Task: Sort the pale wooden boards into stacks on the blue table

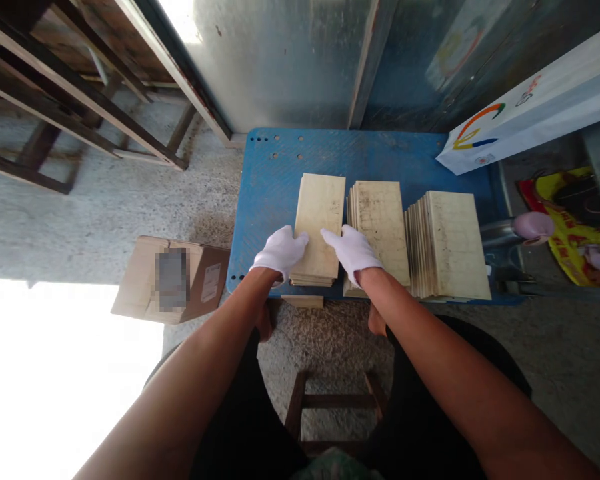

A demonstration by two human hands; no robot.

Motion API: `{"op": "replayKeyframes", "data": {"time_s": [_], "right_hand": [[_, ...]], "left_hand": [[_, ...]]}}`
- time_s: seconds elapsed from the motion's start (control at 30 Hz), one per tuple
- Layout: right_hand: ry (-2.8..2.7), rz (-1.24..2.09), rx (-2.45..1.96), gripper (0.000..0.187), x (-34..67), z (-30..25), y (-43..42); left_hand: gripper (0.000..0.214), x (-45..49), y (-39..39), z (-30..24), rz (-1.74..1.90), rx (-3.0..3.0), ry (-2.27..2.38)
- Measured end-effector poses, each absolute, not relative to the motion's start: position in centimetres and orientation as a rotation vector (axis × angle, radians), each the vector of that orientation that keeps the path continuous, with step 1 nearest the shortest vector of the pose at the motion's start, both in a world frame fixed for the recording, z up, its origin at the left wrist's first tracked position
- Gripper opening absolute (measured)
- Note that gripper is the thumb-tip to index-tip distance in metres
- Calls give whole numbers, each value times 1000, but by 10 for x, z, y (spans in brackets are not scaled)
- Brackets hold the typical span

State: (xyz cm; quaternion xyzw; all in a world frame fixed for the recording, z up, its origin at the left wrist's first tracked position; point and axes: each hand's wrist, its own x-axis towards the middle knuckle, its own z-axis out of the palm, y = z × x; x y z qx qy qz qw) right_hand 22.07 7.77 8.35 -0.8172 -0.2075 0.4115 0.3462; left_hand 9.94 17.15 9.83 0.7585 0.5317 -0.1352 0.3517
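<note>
Three stacks of thin pale wooden boards stand side by side on a blue table [270, 180]. The left stack [321, 207] is short, and both of my white-gloved hands are at its sides. My left hand [283, 250] holds its left edge, thumb on the top board and fingers hidden along the side. From the right, my right hand [353, 252] grips the same stack, its thumb also on top. The middle stack [380, 223] is right beside that hand, its top board marked with dark stains. Farther right, the right stack [457, 247] leans in layers.
A white paper bag [525, 113] stands at the table's back right, with a metal cylinder [497, 232] nearer the front. On the floor at left lies a cardboard box [140, 280]. A metal panel [290, 67] rises behind the table. A wooden stool [337, 401] is below me.
</note>
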Motion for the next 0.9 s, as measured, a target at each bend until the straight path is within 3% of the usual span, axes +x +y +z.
{"op": "replayKeyframes", "data": {"time_s": [0.6,0.9], "right_hand": [[-466,1095,-1965,30,219,91,77],[-660,871,-2243,24,212,102,52]], "left_hand": [[43,103,160,96,-372,1913,1324],[44,97,167,115,-272,2038,1340]]}}
